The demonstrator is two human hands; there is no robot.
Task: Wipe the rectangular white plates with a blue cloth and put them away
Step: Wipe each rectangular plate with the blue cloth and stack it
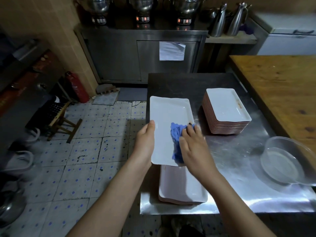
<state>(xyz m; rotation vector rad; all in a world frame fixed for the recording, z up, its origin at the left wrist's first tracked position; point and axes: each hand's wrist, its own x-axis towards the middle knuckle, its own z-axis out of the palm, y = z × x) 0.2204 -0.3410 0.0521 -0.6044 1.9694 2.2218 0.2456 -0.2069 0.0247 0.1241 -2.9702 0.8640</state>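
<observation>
My left hand [145,142] grips the left edge of a rectangular white plate [166,117], thumb on top, holding it above the steel table. My right hand [193,149] presses a crumpled blue cloth [177,134] flat against the plate's right side with straight fingers. Under the held plate, near the table's front edge, lies a low stack of white plates [184,189]. A taller stack of white plates [225,110] with reddish undersides stands further back on the right.
The steel table [239,151] carries a clear plastic bowl [283,163] at its right. A wooden table [277,82] adjoins on the right. The tiled floor on the left holds a wooden stool [58,117] and a red fire extinguisher [77,86].
</observation>
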